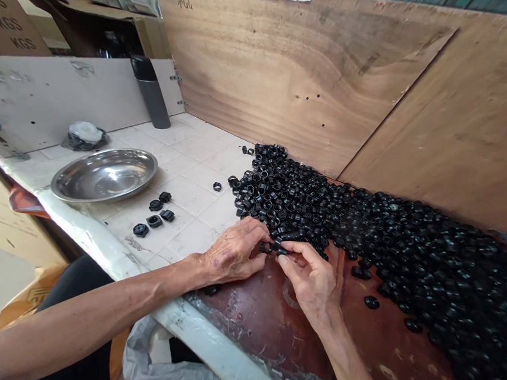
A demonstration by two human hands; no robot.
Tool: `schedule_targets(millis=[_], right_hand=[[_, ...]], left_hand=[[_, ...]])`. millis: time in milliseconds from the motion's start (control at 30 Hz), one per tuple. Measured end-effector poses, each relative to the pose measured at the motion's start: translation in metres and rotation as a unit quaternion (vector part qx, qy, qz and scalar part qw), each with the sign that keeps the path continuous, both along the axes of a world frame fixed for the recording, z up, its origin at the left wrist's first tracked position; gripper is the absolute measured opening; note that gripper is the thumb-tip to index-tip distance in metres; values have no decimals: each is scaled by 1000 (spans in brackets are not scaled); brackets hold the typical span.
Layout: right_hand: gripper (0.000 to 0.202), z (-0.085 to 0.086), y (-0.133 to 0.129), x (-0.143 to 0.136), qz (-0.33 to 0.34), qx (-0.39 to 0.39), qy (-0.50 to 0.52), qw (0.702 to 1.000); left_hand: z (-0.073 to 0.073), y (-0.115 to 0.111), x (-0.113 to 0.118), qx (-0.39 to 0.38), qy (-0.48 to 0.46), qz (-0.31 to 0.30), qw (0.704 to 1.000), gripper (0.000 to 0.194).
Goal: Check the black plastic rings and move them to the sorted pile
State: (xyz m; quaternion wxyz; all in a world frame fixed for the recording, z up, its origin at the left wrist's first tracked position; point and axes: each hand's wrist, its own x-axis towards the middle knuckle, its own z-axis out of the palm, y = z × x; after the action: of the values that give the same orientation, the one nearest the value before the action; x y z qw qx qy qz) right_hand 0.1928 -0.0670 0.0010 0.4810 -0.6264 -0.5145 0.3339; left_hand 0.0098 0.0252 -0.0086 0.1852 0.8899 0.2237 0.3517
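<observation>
Over the near edge of the reddish-brown board, my left hand [233,252] has its fingers closed on a small black plastic ring [266,247]. Close against it, the thumb and index finger of my right hand [314,282] pinch another small black plastic part [280,250]. The two parts meet or nearly meet between my fingertips; I cannot tell whether they are joined. Just beyond both hands lies a big heap of black plastic rings and round caps [297,200]. Several black parts [154,221] sit apart on the white tiles to the left.
A shallow steel bowl [105,176] stands on the tiled surface [196,172] at left. Behind it are a dark bottle [152,96] and a small plastic bag [86,135]. Wooden panels [292,68] wall off the back. A grey bag [165,366] hangs below the front edge.
</observation>
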Motion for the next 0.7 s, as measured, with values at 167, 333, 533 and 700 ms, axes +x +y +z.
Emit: schedule_targets(millis=[167,333,533,700], right_hand=[[20,3,-5,-2,6,18,18,1000],[13,4,-7,-3,7,78,-27,997],[10,5,-7,-2,3,122,-85,989],[10,14,-9,-5,-24,127,-50,990]], left_hand=[[6,-6,-1,-180,-41,-44,982,24],[9,-7,-2,-291,-76,-72,951,23],[10,-2,-4,-221,-112,-110,962,22],[12,-7,1,-350,-185,-118,911,19]])
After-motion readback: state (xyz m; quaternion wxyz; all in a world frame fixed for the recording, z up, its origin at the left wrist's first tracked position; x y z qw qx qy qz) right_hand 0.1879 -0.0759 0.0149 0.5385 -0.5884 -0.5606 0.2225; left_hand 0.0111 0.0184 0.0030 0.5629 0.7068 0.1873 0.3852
